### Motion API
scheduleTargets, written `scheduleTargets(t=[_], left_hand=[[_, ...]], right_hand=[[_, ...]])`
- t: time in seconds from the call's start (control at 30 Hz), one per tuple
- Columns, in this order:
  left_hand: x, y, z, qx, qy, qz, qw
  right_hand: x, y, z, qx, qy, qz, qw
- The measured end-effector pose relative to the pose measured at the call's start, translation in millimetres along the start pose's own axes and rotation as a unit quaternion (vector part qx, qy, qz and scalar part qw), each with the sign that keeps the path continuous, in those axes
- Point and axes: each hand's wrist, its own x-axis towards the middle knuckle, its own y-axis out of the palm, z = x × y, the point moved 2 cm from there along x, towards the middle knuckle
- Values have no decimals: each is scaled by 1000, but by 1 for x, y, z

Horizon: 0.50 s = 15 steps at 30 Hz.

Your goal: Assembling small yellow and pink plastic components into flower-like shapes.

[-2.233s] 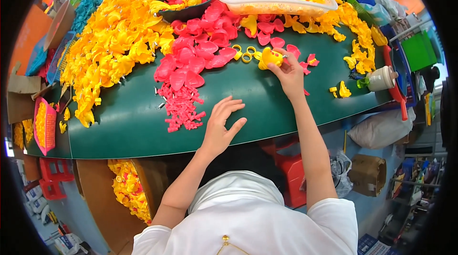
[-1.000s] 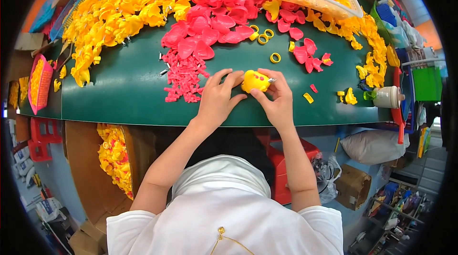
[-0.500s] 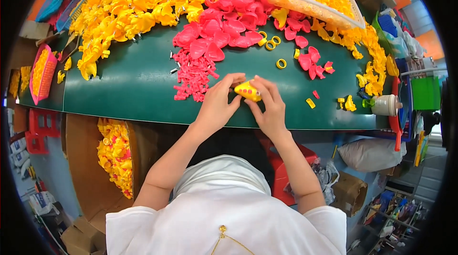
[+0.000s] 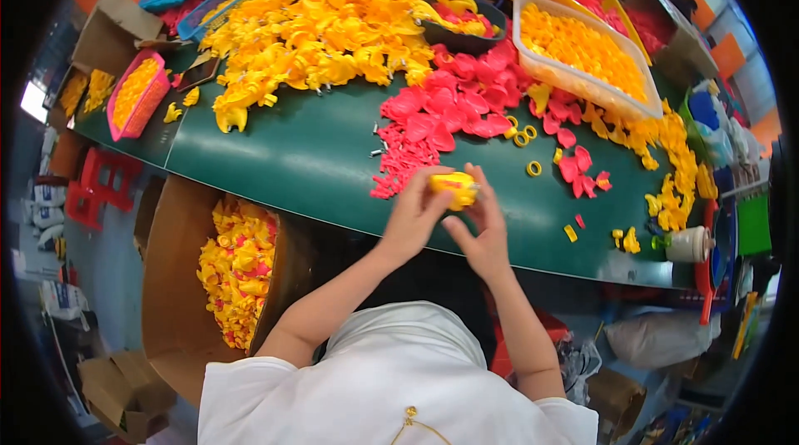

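Observation:
Above the table's near edge, my left hand (image 4: 414, 216) grips a small rounded yellow plastic toy piece (image 4: 454, 187) with reddish marks. Its thumb presses on the near side of the piece. My right hand (image 4: 483, 227) has its fingers curved against the right end, where a bit of metal shows, and its thumb lies just below. Beyond my left hand is a heap of short pink plastic parts (image 4: 406, 160). Behind that heap lie pink cupped shells (image 4: 454, 108). Several yellow rings (image 4: 533, 169) rest to the right of the shells.
A large pile of yellow parts (image 4: 325, 21) covers the back of the green table (image 4: 291, 150). A white basket of yellow pieces (image 4: 537, 71) stands at back right, a pink basket (image 4: 146, 116) at far left. Below left is a cardboard box (image 4: 171, 279) of yellow and pink pieces.
The view has turned, so the table appears tilted and shifted right. The yellow piece has been rotated; its row of red dots no longer faces up. Both hands are closer to the pink parts heap.

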Motion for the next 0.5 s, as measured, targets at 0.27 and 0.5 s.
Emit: scheduleTargets(t=[0.27, 0.5], left_hand=[[-131, -275, -78, 494, -150, -259, 816], [-172, -346, -28, 689, -371, -180, 596]], right_hand=[[42, 19, -4, -152, -49, 100, 982], [42, 20, -10, -148, -16, 25, 989]])
